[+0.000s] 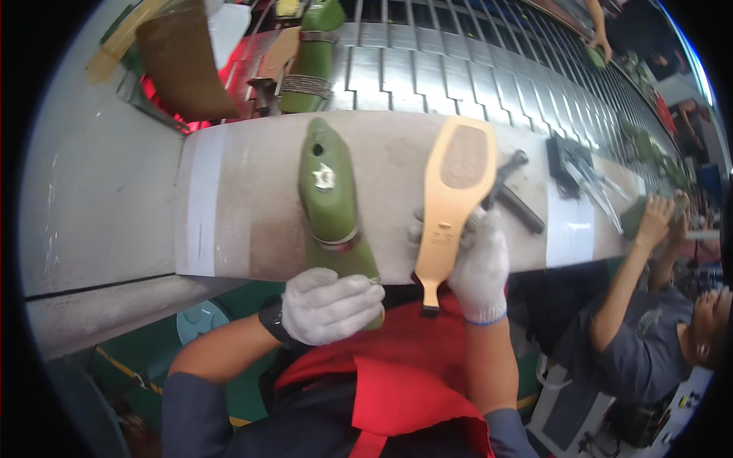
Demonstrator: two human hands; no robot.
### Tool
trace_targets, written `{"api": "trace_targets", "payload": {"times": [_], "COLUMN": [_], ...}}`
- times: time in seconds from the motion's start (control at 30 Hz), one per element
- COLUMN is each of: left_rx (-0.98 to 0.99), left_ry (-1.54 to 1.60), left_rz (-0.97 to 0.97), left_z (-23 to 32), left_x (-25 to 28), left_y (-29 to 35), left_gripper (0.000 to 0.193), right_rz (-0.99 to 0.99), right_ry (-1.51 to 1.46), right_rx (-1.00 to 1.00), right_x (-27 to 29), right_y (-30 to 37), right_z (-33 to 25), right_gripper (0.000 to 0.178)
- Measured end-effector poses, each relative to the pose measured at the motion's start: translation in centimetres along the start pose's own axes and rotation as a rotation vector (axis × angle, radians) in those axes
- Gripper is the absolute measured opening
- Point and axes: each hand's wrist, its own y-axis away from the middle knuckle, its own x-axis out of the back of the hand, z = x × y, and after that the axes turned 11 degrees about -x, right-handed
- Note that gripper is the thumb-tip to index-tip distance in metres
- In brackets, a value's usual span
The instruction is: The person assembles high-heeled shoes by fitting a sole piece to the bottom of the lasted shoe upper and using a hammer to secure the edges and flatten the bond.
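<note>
My left hand [333,307], in a white glove, is closed around the near end of a green shoe last [330,183]. The last points away from me on the bench, with a dark hole near its toe, a torn whitish patch and a band around its middle. My right hand [482,263], also gloved, grips a tan shoe sole [443,202] from its right side and holds it up beside the last. The sole has a textured oval on its forepart and a narrow shank ending in a small dark tip. Part of my right fingers is hidden behind it.
On the bench [267,183], right of the sole, lie a wrench [513,169], a dark bar [523,210] and a dark block with metal tools [569,172]. Beyond runs a slatted conveyor [427,69] carrying another green last [309,72]. A co-worker [641,328] stands at the right.
</note>
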Motion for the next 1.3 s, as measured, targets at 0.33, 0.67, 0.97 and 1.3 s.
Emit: {"api": "trace_targets", "payload": {"times": [0.33, 0.67, 0.97, 1.3], "left_rx": [0.024, 0.134, 0.124, 0.124], "left_ry": [0.008, -0.016, -0.053, -0.103], "left_rz": [-0.015, -0.011, -0.031, -0.032], "left_z": [0.7, 2.0, 2.3, 2.4], "left_x": [-0.3, -0.2, -1.4, -1.4], "left_y": [-0.7, -2.6, -2.5, -2.1], "left_gripper": [0.045, 0.042, 0.048, 0.042], "right_rz": [-0.077, 0.075, -0.135, -0.181], "right_ry": [-0.165, 0.413, 0.023, 0.073], "right_rx": [0.061, 0.365, 0.239, 0.278], "right_x": [0.7, 1.6, 1.7, 1.5], "right_y": [-0.5, 0.3, 0.6, 0.7], "right_z": [0.5, 1.6, 1.2, 1.5], "right_gripper": [0.063, 0.034, 0.033, 0.035]}}
